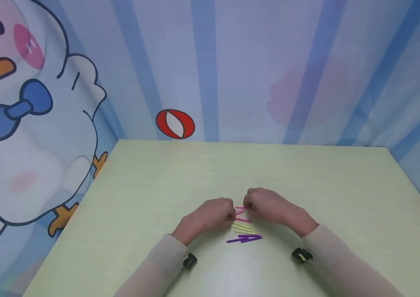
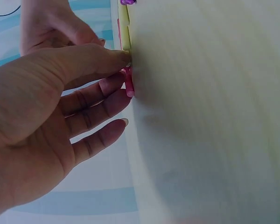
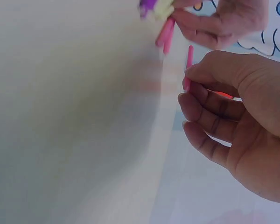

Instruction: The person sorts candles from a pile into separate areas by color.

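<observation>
My right hand (image 1: 269, 204) pinches a thin pink stick (image 3: 190, 58) between thumb and index finger, its far end sticking out toward the other hand. Across from it, my left hand (image 1: 213, 214) has thumb and index finger together at the left ends of the pink sticks, pinching a pink stick (image 2: 129, 84) low at the tabletop. The remaining fingers of the left hand spread loosely below. Nearer me lie several pale yellow sticks (image 1: 241, 226) in a small group. Closest of all are several purple sticks (image 1: 251, 238), some crossing one another.
The pale table (image 1: 150, 173) stretches out on all sides of the sticks. Behind it hangs a blue striped backdrop (image 1: 232, 82) with a printed red-and-white ball (image 1: 175, 123). A large printed duck (image 1: 39, 165) covers the left side. Dark wrist devices (image 1: 190, 261) sit by both sleeves.
</observation>
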`<state>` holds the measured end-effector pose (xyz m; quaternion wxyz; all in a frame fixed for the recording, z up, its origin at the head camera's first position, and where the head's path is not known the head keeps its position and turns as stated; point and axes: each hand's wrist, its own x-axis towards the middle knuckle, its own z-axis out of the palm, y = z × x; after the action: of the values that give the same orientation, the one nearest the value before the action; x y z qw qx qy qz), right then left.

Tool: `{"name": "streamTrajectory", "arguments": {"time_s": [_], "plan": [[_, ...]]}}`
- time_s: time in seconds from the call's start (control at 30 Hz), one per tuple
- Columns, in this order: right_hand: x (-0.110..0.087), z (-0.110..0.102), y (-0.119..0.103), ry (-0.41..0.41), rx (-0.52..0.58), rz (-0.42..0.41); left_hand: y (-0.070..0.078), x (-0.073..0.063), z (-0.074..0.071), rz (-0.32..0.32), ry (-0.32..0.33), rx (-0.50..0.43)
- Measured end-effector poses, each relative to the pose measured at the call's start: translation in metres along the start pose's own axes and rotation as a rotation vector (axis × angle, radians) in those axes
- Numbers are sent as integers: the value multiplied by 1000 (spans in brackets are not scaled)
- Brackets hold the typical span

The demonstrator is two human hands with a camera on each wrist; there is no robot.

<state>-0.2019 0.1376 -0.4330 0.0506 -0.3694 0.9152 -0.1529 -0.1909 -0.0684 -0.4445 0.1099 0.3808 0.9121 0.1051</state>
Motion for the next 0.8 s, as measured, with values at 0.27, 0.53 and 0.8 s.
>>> {"name": "streamTrajectory", "arguments": {"time_s": [0.27, 0.53, 0.8], "plan": [[7, -12, 15, 53, -35, 15, 1, -2, -2, -2, 4, -3], [18, -19, 36, 99, -9, 14, -1, -2, -3, -13, -2, -10], [30, -21, 45, 119, 10, 16, -2, -4, -3, -2, -7, -19]]}}
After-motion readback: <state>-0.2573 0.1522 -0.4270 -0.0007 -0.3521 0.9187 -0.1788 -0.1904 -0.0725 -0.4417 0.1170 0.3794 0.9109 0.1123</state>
